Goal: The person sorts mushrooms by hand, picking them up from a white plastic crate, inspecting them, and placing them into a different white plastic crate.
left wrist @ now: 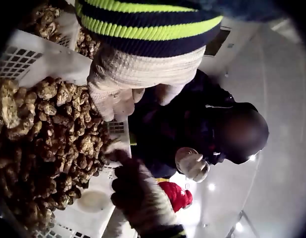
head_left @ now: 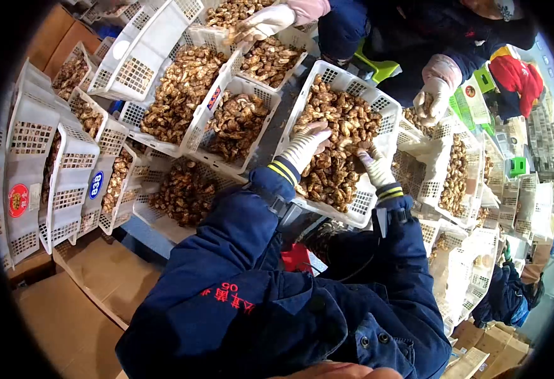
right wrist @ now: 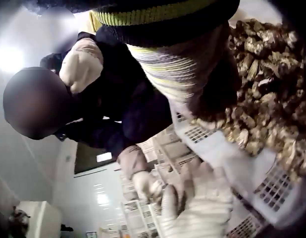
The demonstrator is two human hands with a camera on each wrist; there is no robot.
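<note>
A white plastic crate holds a heap of brown mushrooms. Above the heap's left side in the head view is my gloved left hand, its fingers loosely extended; the right wrist view shows that hand with fingers apart and nothing held. My right hand is at the heap's right edge, fingers bent toward the mushrooms. In the left wrist view the right hand looks dark, and whether it pinches a piece cannot be told. The right wrist view hides its fingertips behind the glove.
More crates of mushrooms stand on the left and right. Opposite, another person's gloved hand is over a neighbouring crate, and a further glove reaches in at the top. Cardboard boxes lie at lower left.
</note>
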